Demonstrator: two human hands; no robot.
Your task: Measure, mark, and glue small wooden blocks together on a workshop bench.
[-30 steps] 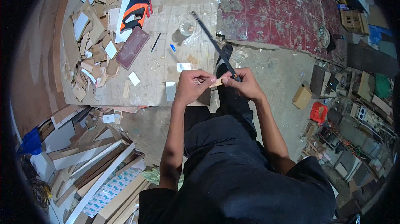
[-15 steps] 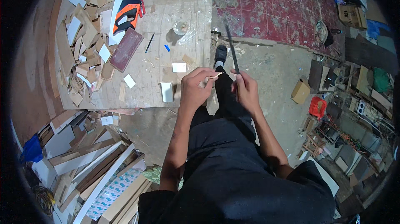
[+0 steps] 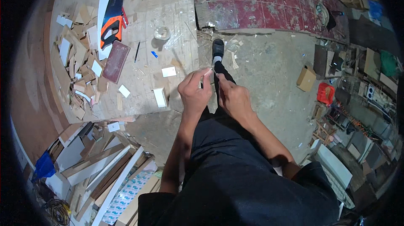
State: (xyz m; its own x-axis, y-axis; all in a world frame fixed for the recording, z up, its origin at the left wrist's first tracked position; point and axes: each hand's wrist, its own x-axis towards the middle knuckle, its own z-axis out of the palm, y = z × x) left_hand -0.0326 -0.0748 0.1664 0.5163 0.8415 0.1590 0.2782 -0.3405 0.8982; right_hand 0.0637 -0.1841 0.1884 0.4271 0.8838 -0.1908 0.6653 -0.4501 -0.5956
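Observation:
My left hand (image 3: 194,92) pinches a small pale piece of wood (image 3: 206,73) between thumb and fingers, held in front of my body just off the workbench's right edge. My right hand (image 3: 234,98) is closed around the handle of a thin dark tool. The tool's end meets the wood piece, and its blade is blurred and mostly hidden. Both hands touch at the fingertips. Below them are my dark trousers and my foot in a black shoe (image 3: 218,49) on the concrete floor.
On the wooden workbench (image 3: 176,15) lie a hand saw with an orange and black handle (image 3: 111,32), a brown sanding block (image 3: 115,56), a tape roll (image 3: 161,32), small white blocks (image 3: 160,97) and piled offcuts (image 3: 75,74). A cardboard box (image 3: 306,78) and red crate (image 3: 325,93) stand on the right.
The long dark tool pointed up and left over the bench, then stood nearly upright, and now hardly shows. Both hands stay together on the small wood piece.

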